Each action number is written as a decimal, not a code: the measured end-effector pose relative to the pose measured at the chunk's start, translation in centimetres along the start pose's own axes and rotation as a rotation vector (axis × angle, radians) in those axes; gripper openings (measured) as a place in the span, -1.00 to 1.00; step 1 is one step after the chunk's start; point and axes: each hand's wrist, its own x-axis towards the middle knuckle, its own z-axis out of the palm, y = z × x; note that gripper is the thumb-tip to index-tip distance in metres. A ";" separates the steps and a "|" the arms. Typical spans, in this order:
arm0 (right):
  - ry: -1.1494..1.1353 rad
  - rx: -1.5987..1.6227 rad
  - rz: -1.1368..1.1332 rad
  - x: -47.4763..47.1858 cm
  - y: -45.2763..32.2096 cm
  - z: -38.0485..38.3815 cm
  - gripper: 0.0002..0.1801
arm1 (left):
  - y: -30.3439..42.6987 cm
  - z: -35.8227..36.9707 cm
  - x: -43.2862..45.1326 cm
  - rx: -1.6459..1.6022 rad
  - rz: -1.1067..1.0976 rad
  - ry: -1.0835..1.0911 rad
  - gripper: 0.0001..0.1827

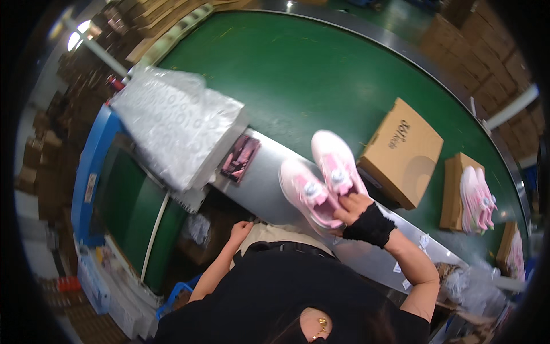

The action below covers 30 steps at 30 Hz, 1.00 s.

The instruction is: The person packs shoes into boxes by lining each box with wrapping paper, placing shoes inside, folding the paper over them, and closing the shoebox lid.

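Observation:
My right hand [356, 213], in a black fingerless glove or wrist band, grips a pair of pink-and-white children's sneakers [320, 180] by their heel openings. The shoes are side by side with toes pointing away from me, over the edge of the metal counter [270, 159]. A round, light-coloured piece sits on the front of each. Down by my waist, my left hand [241, 230] is loosely curled against the light trousers, with no object visible in it. Just right of the shoes, a brown cardboard shoebox [404, 155] lies closed on the green conveyor belt [275, 64].
A stack of clear plastic bags [172, 124] lies left, beside a dark pink printed box or phone [240, 159]. Further right, another shoebox [451, 193] stands beside more pink sneakers [475, 200]. A blue frame [88, 185] rises at the left.

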 end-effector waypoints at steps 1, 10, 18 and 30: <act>-0.056 -0.013 -0.017 -0.7 -0.1 2.1 -0.62 | -0.1 0.1 0.0 -0.022 0.009 -0.007 -0.60; 0.130 0.031 0.866 -4.3 7.5 2.1 -0.53 | 2.2 -1.6 -2.6 -0.054 -0.048 0.029 -0.62; 0.443 -0.472 0.764 -7.0 10.0 4.8 -0.25 | 13.2 -3.8 -3.1 -0.204 0.343 -0.058 -0.70; 1.673 1.334 1.205 -17.2 6.3 1.7 -0.48 | 30.5 4.1 -1.6 0.152 1.252 0.054 -0.54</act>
